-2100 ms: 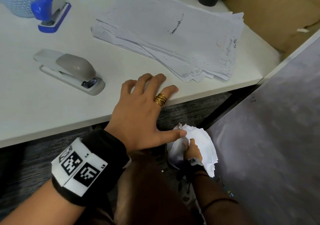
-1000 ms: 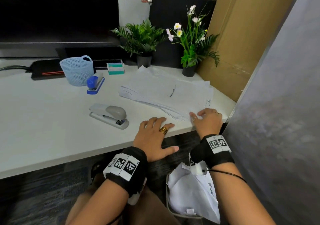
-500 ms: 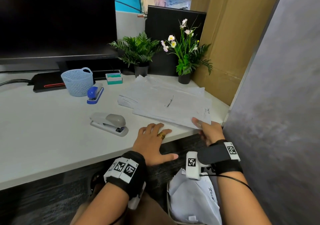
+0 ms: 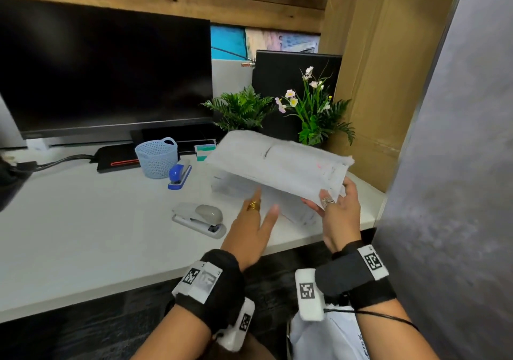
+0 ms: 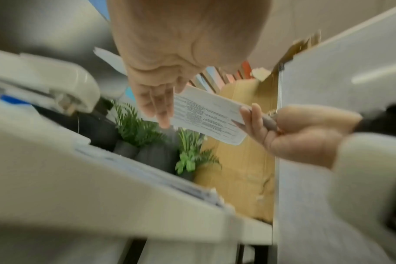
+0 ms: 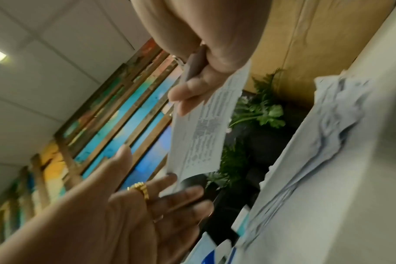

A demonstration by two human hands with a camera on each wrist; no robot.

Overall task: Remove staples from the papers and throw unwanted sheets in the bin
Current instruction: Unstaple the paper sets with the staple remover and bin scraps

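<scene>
A: We are seeing one dark monitor [image 4: 102,71] standing behind the white desk [image 4: 83,221], with two potted plants [image 4: 241,110] beside it and the lifted papers [image 4: 280,162] hiding their pots.

B: We are counting two staplers, grey [image 4: 200,219] and blue [image 4: 179,175], and one basket [image 4: 156,155].

A: Our right hand [image 4: 337,215] is pinching the papers' corner above the remaining pile [image 4: 294,209]; our left hand [image 4: 255,229] is reaching with straight fingers, holding nothing.

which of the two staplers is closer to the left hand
The grey and white stapler lies nearest the left hand; the blue stapler sits farther back, beside the light blue basket.
</scene>
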